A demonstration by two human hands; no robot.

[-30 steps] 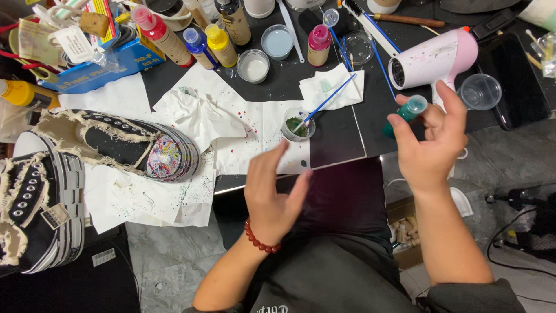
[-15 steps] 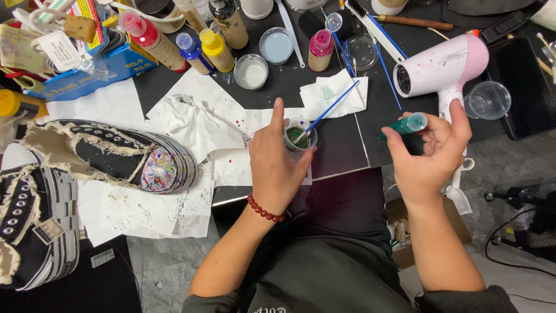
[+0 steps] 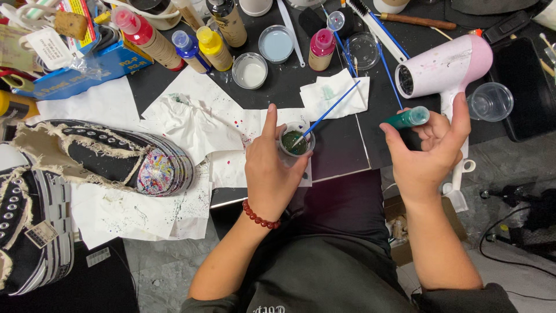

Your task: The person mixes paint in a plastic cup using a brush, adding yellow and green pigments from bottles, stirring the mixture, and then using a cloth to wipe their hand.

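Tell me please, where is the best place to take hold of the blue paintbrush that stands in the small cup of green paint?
Probably the bare middle of the blue paintbrush handle, pinched from above on the right. The brush leans up and right out of the small cup; its tip is in paint. The left hand already covers the cup's left side.

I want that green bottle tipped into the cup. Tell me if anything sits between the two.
Nothing solid blocks the gap between the green bottle in the right hand and the small cup gripped by the left hand. Only the blue brush leans out of the cup toward that side.
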